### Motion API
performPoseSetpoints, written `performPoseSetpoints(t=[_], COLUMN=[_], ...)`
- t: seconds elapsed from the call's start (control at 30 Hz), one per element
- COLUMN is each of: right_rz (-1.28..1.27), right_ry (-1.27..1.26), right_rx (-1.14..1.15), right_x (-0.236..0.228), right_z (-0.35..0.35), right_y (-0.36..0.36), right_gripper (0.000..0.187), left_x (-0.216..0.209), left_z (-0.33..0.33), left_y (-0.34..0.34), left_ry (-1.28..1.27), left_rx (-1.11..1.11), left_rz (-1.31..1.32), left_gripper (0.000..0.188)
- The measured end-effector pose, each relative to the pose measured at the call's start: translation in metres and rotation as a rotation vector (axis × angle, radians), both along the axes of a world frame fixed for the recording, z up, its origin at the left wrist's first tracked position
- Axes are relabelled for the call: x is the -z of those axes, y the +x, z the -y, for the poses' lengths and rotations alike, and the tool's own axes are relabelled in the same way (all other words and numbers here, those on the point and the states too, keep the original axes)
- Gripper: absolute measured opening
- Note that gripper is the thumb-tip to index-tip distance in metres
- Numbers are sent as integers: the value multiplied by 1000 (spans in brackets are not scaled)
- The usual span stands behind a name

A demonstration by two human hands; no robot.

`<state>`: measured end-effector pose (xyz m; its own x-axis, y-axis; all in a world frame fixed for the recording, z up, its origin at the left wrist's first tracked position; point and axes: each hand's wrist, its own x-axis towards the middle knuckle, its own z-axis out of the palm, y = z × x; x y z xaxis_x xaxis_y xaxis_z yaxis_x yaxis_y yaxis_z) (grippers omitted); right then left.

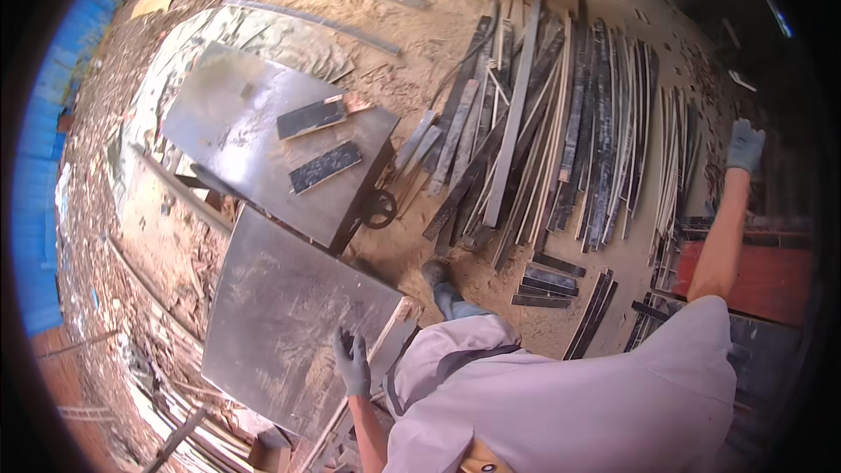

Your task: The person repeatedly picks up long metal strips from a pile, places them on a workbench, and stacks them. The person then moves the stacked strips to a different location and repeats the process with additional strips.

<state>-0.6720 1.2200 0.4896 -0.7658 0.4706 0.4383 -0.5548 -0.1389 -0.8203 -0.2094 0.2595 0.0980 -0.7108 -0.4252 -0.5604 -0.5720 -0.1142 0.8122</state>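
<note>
My left hand [352, 363], in a grey glove, is over the right edge of the near metal table plate [272, 289]. Its fingers are apart and nothing is in them. Out to the far right, my right hand [745, 145], also gloved in grey, is stretched away from my body. Its short, foreshortened fingers look spread, with nothing visible in them. Two short dark-faced wood blocks, one [312, 118] behind the other [325, 167], lie on the far metal plate [236, 105]. A narrow gap separates the two plates.
Long dark and pale wood strips [526, 123] lie piled on the dusty ground to the right. Several short dark pieces [547, 280] lie nearer my foot. A handwheel [378, 208] sticks out beside the far plate. Scraps [158, 263] cover the left ground; a red panel [745, 280] stands right.
</note>
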Motion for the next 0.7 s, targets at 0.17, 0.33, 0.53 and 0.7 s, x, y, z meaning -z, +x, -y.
performPoseSetpoints(t=[0.17,0.33,0.53,0.7], right_rz=[445,258,58,485], right_ry=[677,1556,2005,1766], right_rx=[-19,-703,-755,-1664], right_x=[208,352,425,394], right_z=[327,722,872,895], right_y=[-86,-29,-34,-15], right_gripper=[33,71,70,48], left_x=[-23,-16,-41,-60], left_z=[20,22,25,58], left_y=[13,17,-34,-152], left_ry=[-175,-108,-396,-1066], left_rx=[-74,-213,-113,212], left_rz=[46,8,-41,-92], left_gripper=[72,75,87,110])
